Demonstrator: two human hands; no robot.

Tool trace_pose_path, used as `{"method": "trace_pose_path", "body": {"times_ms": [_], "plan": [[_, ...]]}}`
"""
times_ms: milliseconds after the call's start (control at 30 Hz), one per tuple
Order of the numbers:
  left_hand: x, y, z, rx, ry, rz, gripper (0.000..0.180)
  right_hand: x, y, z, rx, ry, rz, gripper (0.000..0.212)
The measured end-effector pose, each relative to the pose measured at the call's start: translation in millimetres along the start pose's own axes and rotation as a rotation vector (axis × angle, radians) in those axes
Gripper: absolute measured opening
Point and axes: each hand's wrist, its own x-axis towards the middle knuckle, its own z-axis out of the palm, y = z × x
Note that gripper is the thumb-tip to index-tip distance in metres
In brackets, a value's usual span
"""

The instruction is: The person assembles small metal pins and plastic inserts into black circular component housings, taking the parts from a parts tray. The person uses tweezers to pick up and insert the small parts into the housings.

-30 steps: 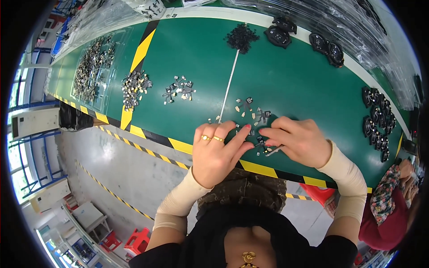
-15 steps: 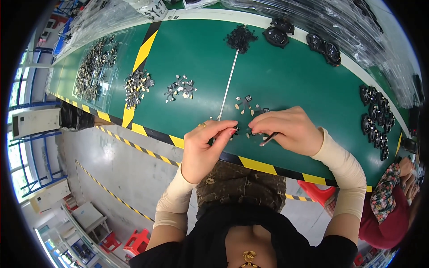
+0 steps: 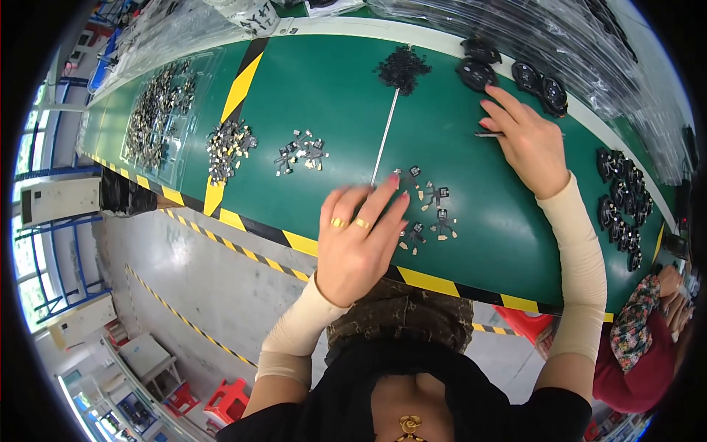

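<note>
My left hand [image 3: 359, 239] is over the near middle of the green worktable, fingers apart and a little blurred, with nothing visible in it. Beside its fingertips lie several small black connector pieces with pale ends [image 3: 440, 225]. My right hand [image 3: 526, 144] reaches toward the far edge, its fingertips at a round black plastic part [image 3: 477, 75]; whether they touch it I cannot tell. A slim metal tool [image 3: 488, 135] is tucked in that hand, sticking out under the fingers. Its full shape is hidden.
A heap of tiny black pieces [image 3: 402, 70] lies at the far middle, above a white line [image 3: 386, 136]. Connector piles [image 3: 302, 152] and a clear tray [image 3: 158, 118] are to the left. Black assemblies [image 3: 622, 195] stand right, near a co-worker's floral sleeve [image 3: 635, 324].
My right hand has moved from the near middle up and right toward the round black parts, keeping the tool. My left hand has spread its fingers, uncovering the connector pieces.
</note>
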Motion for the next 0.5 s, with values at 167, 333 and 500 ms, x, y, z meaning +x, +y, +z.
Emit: {"method": "trace_pose_path", "body": {"times_ms": [167,333,500], "plan": [[16,1,20,0.105,-0.055,-0.043,0.042,-20,-6,-26,0.053,0.046,0.036,0.019],[14,11,24,0.019,-0.131,0.034,0.042,-9,-24,-76,0.514,0.155,0.072,0.045],[12,16,24,0.066,-0.107,-0.032,0.048,1,-30,-36,0.981,0.106,0.083,0.046]]}}
